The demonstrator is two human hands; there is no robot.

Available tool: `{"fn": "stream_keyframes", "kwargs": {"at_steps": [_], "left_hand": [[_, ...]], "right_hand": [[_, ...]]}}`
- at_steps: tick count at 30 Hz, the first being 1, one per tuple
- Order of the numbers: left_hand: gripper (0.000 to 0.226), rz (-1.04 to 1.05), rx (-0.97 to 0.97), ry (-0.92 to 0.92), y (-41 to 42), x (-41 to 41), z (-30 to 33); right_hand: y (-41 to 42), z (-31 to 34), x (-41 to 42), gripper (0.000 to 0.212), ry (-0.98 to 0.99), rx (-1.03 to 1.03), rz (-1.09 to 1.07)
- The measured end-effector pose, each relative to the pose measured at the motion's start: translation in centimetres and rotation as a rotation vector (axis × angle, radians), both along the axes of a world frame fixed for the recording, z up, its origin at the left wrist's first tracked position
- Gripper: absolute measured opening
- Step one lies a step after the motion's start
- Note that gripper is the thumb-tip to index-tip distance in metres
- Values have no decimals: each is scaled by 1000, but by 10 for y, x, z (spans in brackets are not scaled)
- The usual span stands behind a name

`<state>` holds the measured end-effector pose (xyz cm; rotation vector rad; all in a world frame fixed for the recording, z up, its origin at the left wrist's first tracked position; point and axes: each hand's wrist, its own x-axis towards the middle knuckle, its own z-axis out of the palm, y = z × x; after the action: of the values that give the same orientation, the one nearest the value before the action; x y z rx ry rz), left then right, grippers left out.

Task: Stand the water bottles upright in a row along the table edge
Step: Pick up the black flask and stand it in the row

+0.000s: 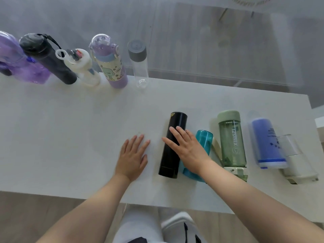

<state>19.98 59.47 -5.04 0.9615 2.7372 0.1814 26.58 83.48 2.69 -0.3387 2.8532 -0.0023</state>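
Several bottles stand upright along the far table edge: a purple jug (15, 62), a black bottle (47, 58), a white bottle (82, 67), a cartoon-printed purple bottle (110, 64) and a clear bottle with a grey cap (139, 65). Lying on their sides nearer me are a black flask (172, 144), a teal bottle (204, 142), a green bottle (231, 141), a blue bottle (268, 142) and a clear bottle (294, 155). My right hand (185, 148) rests, fingers spread, on the black flask. My left hand (133, 156) lies flat and open on the table beside it.
The white table (70, 128) has its near edge in front of my lap and its right end just past the clear bottle. Grey wood floor lies beyond the far edge, with chair legs (224, 13) at the top right.
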Motion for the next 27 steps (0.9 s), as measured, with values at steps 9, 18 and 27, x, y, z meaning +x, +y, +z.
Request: {"fn": "stream_keyframes", "kwargs": {"at_steps": [9,18,27], "left_hand": [[56,23,4,-4,1,-2,0],[59,32,-15,-40,1,-5,-3],[56,37,40,-57,1,-4,4]], "right_hand": [[-6,2,-7,71,-7,43,27],[-10,14,-12,80,101,-411,-306],[-2,28,-15,77,183,-771,-611]]}}
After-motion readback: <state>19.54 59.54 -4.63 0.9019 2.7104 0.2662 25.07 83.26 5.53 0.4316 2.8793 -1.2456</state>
